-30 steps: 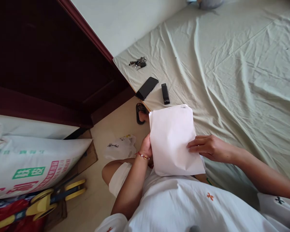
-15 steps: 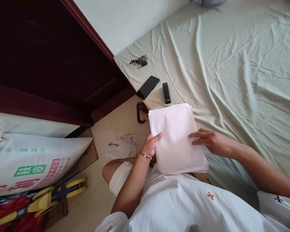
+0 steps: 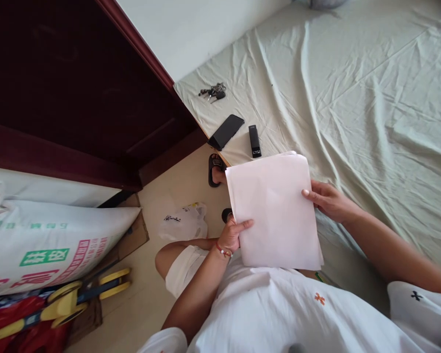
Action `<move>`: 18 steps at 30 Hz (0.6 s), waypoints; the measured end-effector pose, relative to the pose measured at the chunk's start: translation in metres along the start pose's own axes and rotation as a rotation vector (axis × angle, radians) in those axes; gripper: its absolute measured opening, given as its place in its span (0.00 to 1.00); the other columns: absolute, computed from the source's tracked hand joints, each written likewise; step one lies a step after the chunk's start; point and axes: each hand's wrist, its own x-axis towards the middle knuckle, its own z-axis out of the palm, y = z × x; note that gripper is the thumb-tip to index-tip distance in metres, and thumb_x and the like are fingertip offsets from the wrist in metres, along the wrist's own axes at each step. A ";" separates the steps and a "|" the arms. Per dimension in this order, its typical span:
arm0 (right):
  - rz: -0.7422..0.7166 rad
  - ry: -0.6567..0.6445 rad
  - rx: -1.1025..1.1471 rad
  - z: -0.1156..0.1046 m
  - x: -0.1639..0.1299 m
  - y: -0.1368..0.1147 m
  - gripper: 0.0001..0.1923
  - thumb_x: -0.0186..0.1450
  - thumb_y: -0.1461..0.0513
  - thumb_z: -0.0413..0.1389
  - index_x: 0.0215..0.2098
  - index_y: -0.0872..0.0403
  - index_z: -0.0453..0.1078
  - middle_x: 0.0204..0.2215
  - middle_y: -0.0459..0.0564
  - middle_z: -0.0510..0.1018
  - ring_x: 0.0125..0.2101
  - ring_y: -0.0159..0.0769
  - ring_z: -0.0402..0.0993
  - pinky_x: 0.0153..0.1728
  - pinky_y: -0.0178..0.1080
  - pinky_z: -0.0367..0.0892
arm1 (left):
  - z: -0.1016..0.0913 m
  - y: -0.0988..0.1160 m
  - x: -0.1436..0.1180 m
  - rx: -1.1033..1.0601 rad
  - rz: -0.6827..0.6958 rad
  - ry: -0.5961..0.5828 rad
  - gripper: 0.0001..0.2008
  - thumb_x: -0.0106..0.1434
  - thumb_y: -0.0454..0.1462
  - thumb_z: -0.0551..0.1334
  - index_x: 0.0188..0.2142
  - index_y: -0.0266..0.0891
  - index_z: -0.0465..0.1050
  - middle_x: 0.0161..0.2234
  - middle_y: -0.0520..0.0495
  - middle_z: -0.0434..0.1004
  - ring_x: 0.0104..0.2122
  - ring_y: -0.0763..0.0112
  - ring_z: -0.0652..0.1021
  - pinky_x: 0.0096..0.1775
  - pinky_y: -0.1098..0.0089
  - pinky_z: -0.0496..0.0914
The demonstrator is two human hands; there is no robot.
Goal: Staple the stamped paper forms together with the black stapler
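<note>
A stack of white paper sheets [image 3: 274, 211] is held above my lap, its top face blank. My left hand [image 3: 232, 236] grips the left edge, thumb on top and fingers hidden underneath. At the right edge my right hand [image 3: 327, 200] pinches the paper, its thumb on the face and the other fingers behind. The sheets' corners are slightly uneven at the top and bottom right. Beyond the stack, a small black box-like object [image 3: 254, 141] and a black phone [image 3: 226, 132] lie on the bed.
A bunch of keys [image 3: 213, 92] rests on the pale bedsheet [image 3: 353, 98]. A dark red wooden panel [image 3: 77, 88] stands at left. On the floor are a plastic bag [image 3: 183, 221], a printed white sack [image 3: 59, 240] and a yellow-and-black object [image 3: 68, 304].
My right hand has gone from lying on the paper's face to gripping its right edge. The stack has shifted slightly right, and my left thumb sits lower on it.
</note>
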 end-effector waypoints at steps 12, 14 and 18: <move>-0.350 0.255 -0.079 0.010 0.000 -0.084 0.12 0.56 0.58 0.74 0.36 0.51 0.81 0.39 0.49 0.86 0.46 0.49 0.83 0.47 0.52 0.83 | 0.044 0.079 0.015 0.119 0.481 -0.085 0.30 0.42 0.38 0.83 0.47 0.39 0.84 0.44 0.42 0.87 0.53 0.48 0.82 0.60 0.55 0.74; -0.518 0.343 -0.104 0.008 0.001 -0.105 0.09 0.57 0.62 0.74 0.32 0.50 0.80 0.39 0.48 0.85 0.50 0.48 0.81 0.50 0.50 0.82 | 0.059 0.102 0.018 0.136 0.602 -0.064 0.37 0.40 0.36 0.84 0.52 0.41 0.81 0.46 0.45 0.87 0.58 0.49 0.79 0.62 0.55 0.72; -0.566 0.330 -0.161 -0.001 0.009 -0.114 0.09 0.57 0.62 0.73 0.33 0.50 0.79 0.40 0.48 0.84 0.50 0.47 0.81 0.51 0.49 0.81 | 0.070 0.114 0.037 0.245 0.655 -0.077 0.37 0.41 0.30 0.82 0.53 0.43 0.81 0.47 0.45 0.86 0.59 0.49 0.78 0.62 0.54 0.72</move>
